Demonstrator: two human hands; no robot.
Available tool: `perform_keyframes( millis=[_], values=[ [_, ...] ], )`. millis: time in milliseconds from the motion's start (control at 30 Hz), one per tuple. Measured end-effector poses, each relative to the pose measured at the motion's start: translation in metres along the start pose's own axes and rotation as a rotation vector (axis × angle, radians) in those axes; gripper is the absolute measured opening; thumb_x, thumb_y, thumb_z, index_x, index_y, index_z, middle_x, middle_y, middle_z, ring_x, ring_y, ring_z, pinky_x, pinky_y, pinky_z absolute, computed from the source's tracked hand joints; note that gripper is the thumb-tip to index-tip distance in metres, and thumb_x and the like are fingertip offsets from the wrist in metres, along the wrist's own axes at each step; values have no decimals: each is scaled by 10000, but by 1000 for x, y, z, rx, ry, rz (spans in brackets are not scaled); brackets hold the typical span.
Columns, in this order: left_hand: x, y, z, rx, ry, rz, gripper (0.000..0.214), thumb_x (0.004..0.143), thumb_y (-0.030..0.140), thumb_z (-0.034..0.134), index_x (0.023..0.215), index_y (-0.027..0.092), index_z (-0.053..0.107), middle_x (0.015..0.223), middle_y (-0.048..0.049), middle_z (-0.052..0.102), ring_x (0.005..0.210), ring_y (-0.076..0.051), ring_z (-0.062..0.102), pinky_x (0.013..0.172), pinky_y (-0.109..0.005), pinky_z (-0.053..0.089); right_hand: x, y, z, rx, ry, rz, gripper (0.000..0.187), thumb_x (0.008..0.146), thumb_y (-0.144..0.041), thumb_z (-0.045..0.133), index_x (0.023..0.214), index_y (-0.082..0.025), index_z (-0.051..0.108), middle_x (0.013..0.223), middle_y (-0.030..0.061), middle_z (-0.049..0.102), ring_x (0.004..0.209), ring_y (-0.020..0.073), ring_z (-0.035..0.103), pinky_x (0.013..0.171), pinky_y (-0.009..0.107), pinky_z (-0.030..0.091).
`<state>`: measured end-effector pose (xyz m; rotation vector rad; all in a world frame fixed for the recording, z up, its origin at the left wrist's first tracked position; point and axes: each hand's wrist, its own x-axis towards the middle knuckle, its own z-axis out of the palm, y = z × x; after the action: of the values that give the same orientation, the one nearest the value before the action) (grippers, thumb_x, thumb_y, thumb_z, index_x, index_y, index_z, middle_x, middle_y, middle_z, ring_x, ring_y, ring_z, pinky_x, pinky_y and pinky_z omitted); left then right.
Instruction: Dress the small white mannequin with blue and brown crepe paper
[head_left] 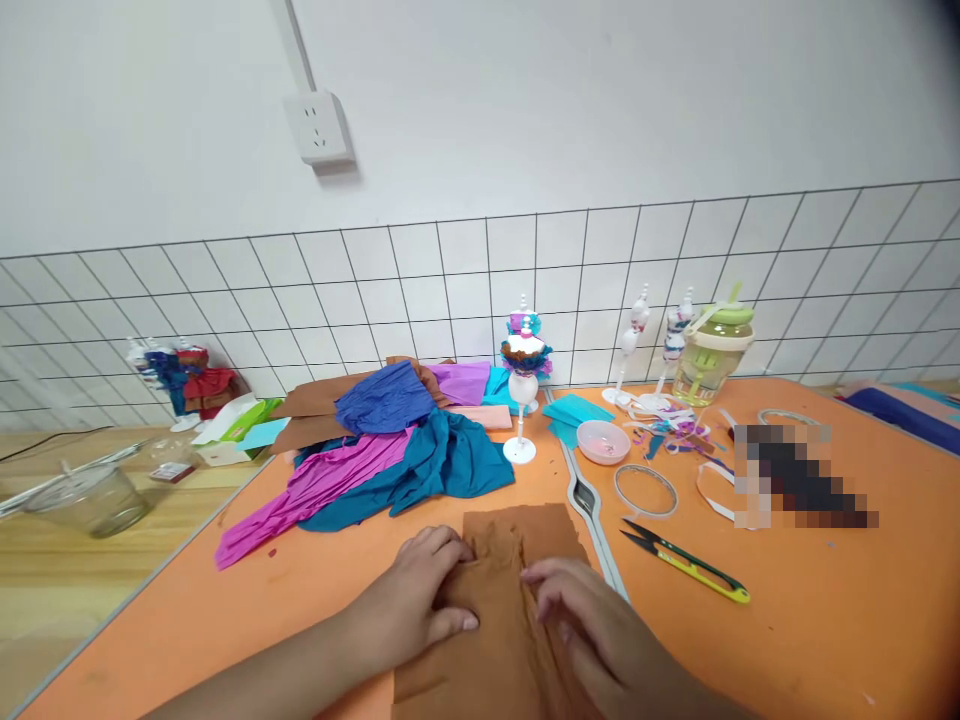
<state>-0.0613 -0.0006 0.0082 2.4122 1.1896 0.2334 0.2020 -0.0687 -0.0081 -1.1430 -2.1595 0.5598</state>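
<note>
From where I'm standing: the brown cloth (480,655) lies on the orange table (187,610), right under and between both sets of fingers, running from just past the fingertips back toward the wrists. Left hand (416,600): thumb well apart from the fingers, wide, resting on the cloth's left part; no clear pinch. Right hand (592,625): fingers curled in, narrow, tips at a lengthwise crease on the right part; can't tell if they grip cloth or just touch it. Cloth is puckered between the two sets of fingertips, with a ridge running back beside the right fingers. Step in hand reads to me as folding or gathering the cloth along that crease. Next move, my call: left hand holds its side flat, right fingers get a clean pinch on the ridge and lay it even; pulling too hard would drag the puckers crooked. Beyond the fingertips: white doll stand (523,388) straight ahead, teal cloth (457,460) and pink cloth (322,500) ahead-left. Right of the right fingers: yellow-handled snips (705,580), apart from the hand. Pink bowl (603,442) sits farther ahead-right.
</note>
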Motion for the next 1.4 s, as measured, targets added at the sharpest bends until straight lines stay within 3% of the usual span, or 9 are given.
perform_keyframes(
  millis=[200,433,633,767,900,1033,1133,1267,1400],
  values=[
    [-18,-37,-23,-195,227,94,47,853,249,568,872,216,594,1095,-69,650,1049,-203,601,918,-330,469,4,10,-5,-234,-203,3,519,765,-78,447,1237,-244,586,1353,61,573,1257,242,510,1103,480,366],
    [-30,-53,-62,-164,509,82,88,888,283,544,887,219,605,1021,-69,671,1011,-218,614,894,-349,482,5,1,-7,-408,-183,176,290,837,-206,518,1081,-257,665,971,66,635,947,244,584,812,398,457],
    [-51,-73,-92,-549,884,100,158,751,350,676,795,239,573,1046,-59,693,1123,-293,581,941,-427,468,9,-1,-14,-570,-131,297,384,942,-476,434,900,-195,692,864,92,668,858,274,607,771,432,428],
    [-64,-92,-122,-949,592,20,377,649,585,639,751,221,649,713,-89,691,853,-335,664,690,-414,523,11,-4,-18,-649,-150,312,466,986,-383,334,717,-187,661,764,89,659,788,262,610,745,434,437],
    [-65,-96,-132,-761,179,-147,578,750,701,499,869,199,759,538,-90,652,820,-321,673,766,-403,519,6,0,-15,-453,-168,171,320,928,-383,481,1140,-217,654,1233,106,633,1129,284,569,922,446,458],
    [-58,-84,-117,-323,24,-161,429,748,579,636,1011,255,739,1055,-59,733,1001,-263,648,882,-317,489,2,4,-12,-318,-338,86,642,885,-547,532,1465,-302,406,1558,54,351,1407,316,337,1147,540,263],
    [-56,-83,-100,-157,-79,-110,588,705,557,693,1215,267,647,1270,-74,632,1149,-283,582,951,-325,457,4,3,-16,-313,-333,112,575,887,-543,533,1411,-311,488,1512,51,431,1373,318,395,1127,546,299],
    [-53,-93,-86,49,-96,-150,743,626,526,750,1287,232,581,1335,-114,548,1214,-325,516,1003,-386,411,9,5,-21,-344,-240,165,306,930,-365,485,1145,-276,683,1284,59,635,1163,258,582,1007,436,444],
    [-50,-98,-86,164,-116,-307,636,583,382,770,1182,254,600,1152,-57,631,1093,-292,562,896,-357,435,8,21,-18,-379,-134,333,496,856,-341,551,1338,-228,537,1357,107,556,1212,280,529,1014,427,422]
  ],
)
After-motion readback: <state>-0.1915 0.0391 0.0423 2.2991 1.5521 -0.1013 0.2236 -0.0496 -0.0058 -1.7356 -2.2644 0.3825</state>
